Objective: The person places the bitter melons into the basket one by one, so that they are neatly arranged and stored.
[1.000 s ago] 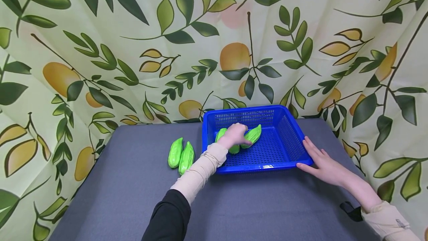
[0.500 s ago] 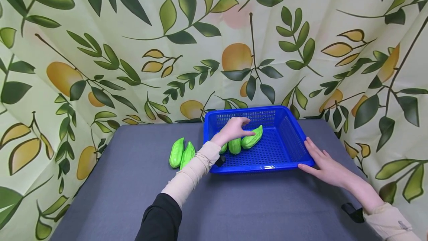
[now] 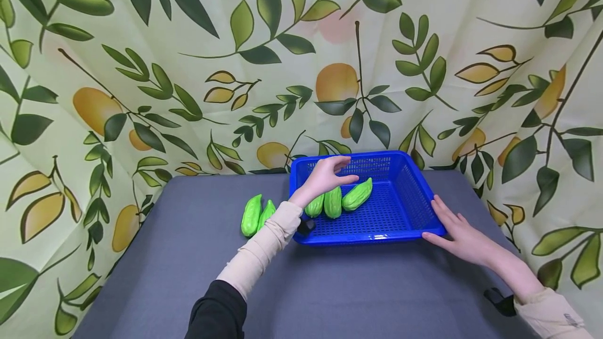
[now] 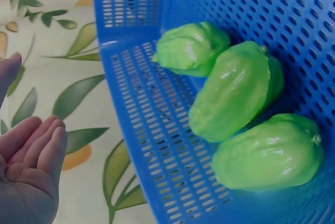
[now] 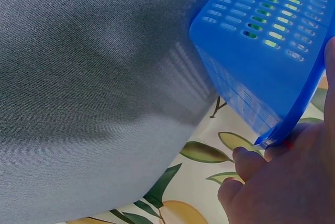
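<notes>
In the head view my left hand [image 3: 325, 176] hovers over the left part of a blue plastic basket [image 3: 363, 237], thumb and fingers apart with nothing between them. Below it, three light green, ridged bitter melons lie in the basket: a left one [image 3: 314, 206], a middle one [image 3: 333, 203] and a right one [image 3: 358, 194]. The left wrist view shows this hand [image 4: 31, 161] away from the bitter melons. My right hand [image 3: 464, 237] rests at the basket's front right corner, fingers straight along the right rim and thumb at the front rim.
Two more bitter melons lie left of the basket on the grey table [image 3: 188, 255]; one [image 3: 252, 215] shows fully, the other [image 3: 267, 212] is partly behind the left sleeve. A leaf-and-fruit patterned cloth [image 3: 282, 67] hangs behind the table.
The left hand was down among the bitter melons in the basket, then rose and drew back leftward, leaving them lying there. The right hand stays at the basket's corner.
</notes>
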Tool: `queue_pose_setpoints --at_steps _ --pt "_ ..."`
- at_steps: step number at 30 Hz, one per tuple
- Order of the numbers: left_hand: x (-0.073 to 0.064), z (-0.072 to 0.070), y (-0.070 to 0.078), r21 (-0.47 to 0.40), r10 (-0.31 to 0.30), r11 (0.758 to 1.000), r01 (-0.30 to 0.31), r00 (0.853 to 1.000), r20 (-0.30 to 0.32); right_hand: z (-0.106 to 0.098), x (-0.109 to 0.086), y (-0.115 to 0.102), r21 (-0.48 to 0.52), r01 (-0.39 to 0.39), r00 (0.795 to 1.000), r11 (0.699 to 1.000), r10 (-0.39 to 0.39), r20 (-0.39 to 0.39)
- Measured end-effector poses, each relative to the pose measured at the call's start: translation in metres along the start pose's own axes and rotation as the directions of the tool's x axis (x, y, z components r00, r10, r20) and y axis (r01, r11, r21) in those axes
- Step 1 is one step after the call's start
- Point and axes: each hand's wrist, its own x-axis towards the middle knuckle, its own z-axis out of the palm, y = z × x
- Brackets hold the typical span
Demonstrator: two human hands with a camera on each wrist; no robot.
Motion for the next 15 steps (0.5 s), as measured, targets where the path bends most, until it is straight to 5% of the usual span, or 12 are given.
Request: queue_pose_setpoints --at_steps 7,15 --pt "-0.013 -0.008 0.005 -0.108 0.026 0.994 -0.033 0.998 -0.065 0.002 0.000 -0.001 0.007 0.001 1.000 1.000 -0.001 0.002" --pt "-0.024 -0.012 0.003 -0.125 0.043 0.991 -0.053 0.996 -0.080 0.002 0.000 -0.002 0.002 -0.003 1.000 1.000 0.003 0.004"
